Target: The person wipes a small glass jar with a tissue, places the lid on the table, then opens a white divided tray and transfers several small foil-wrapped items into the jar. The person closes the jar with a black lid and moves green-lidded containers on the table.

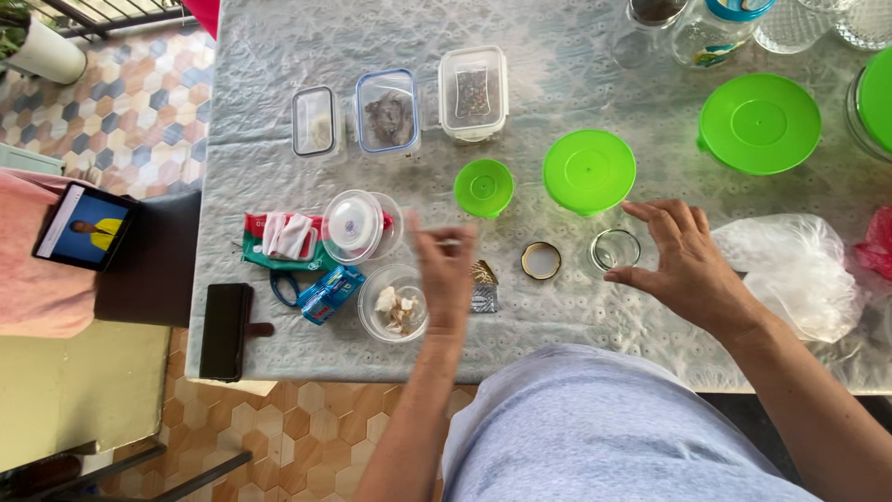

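So from the head cam looking straight down, the thing that matters is the small glass jar (615, 249), standing upright and open-mouthed on the bench (279, 37), so there's no real long axis to line up with, just a round mouth facing the camera. My right hand (686, 260) is the nearer one by far: it's spread wide and curved, thumb just below the jar's right side and fingers arcing over its upper right, right beside it but I can't tell if it's actually touching. My left hand (444, 274) is off to the jar's left, a bit blurred, fingers pinched narrow on something small and pale that I can't make out. Between the two hands sits the gold lid (541, 260), just left of the jar, and a crumpled foil wrapper (483, 285) beside my left hand. A small green lid (483, 187) and a bigger green lid (589, 171) lie just beyond the jar, and a glass bowl of pale bits (394, 303) sits left of my left wrist.
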